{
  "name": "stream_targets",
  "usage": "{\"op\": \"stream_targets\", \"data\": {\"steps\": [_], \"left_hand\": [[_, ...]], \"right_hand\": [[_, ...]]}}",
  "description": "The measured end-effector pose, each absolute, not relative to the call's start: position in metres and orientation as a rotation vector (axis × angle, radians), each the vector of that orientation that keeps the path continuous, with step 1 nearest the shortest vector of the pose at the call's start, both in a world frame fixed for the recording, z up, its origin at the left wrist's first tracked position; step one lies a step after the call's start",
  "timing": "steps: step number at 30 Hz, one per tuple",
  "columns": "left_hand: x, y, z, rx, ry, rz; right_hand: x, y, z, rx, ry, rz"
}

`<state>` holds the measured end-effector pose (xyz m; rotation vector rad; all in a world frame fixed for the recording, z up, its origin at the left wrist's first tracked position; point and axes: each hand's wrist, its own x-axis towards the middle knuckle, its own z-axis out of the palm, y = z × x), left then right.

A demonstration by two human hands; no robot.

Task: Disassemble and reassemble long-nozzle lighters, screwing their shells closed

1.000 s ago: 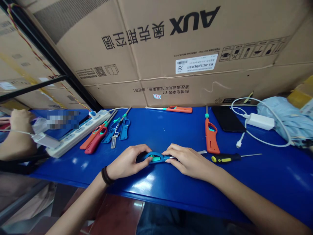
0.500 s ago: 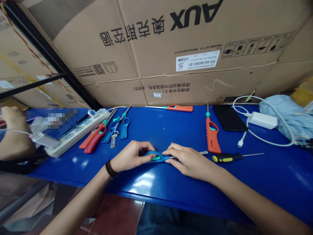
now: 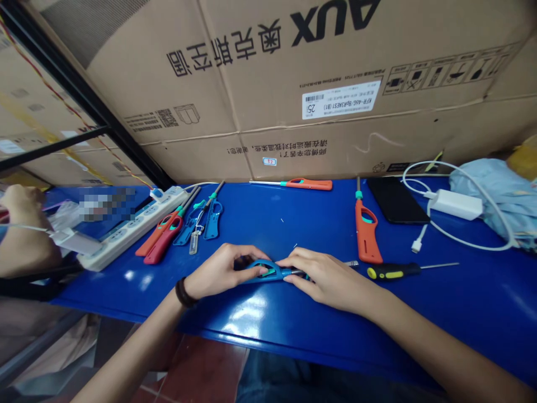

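Between my hands lies a blue long-necked lighter (image 3: 273,271) with a green trigger, low over the table near its front edge. My left hand (image 3: 224,272) pinches its handle end with thumb and fingers. At the neck, my right hand (image 3: 323,277) grips the lighter with the fingertips and covers most of the metal tube, whose tip pokes out to the right. A yellow and black screwdriver (image 3: 394,271) rests to the right of that tip. Behind it stands out an orange lighter (image 3: 366,232), pointing away from me.
On the left are red lighters (image 3: 163,240), an opened blue lighter (image 3: 213,221) and a white power strip (image 3: 130,229). Another orange lighter (image 3: 310,184) lies by the cardboard box (image 3: 268,129). A black phone (image 3: 398,200) and white charger (image 3: 456,204) sit right. Another person's hand (image 3: 25,224) shows far left.
Both hands keep their hold on the blue lighter, which has barely shifted. The view has moved slightly, so things on the right appear a little further right.
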<state>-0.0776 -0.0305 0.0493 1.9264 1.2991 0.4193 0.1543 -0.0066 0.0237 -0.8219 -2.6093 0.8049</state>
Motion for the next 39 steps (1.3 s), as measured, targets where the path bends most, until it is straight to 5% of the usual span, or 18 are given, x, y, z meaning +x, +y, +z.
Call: {"op": "stream_targets", "data": {"steps": [21,39], "left_hand": [[-0.082,-0.043,0.056,1.963,1.169,0.532],[-0.087,-0.037,0.06,2.002,1.088,0.415]], "right_hand": [[0.153,-0.01,0.013,-0.448,-2.551,0.32],[0.152,-0.006,0.01,-0.433,-2.51,0.353]]}}
